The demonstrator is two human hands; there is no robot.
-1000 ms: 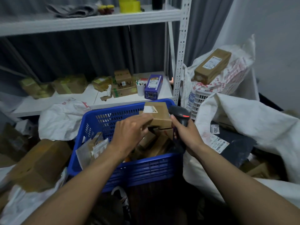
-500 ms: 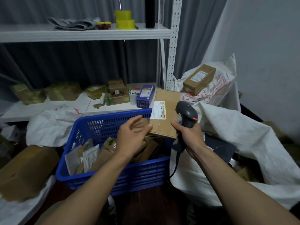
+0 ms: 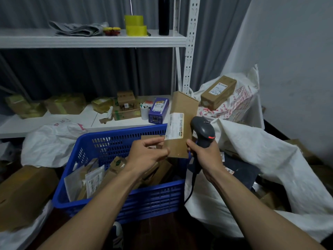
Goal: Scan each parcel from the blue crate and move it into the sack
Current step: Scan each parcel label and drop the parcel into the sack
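Parcel [image 3: 182,105]: oblong cardboard, left hand [image 3: 146,156]; scanner [image 3: 203,129], right hand [image 3: 207,154].

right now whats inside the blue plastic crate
The blue plastic crate holds brown cardboard parcels and flat pale labelled packets. The left hand and upper parcels cover whatever lies beneath.

blue crate [image 3: 153,199], brown parcel [image 3: 182,109], white sack [image 3: 270,150]

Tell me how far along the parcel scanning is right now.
Done: dark labelled parcels lie in the sack. In hand: the left hand holds a box above the crate, label showing, beside the scanner gripped by the right hand. Left: bagging this box, then the many other parcels in the crate.
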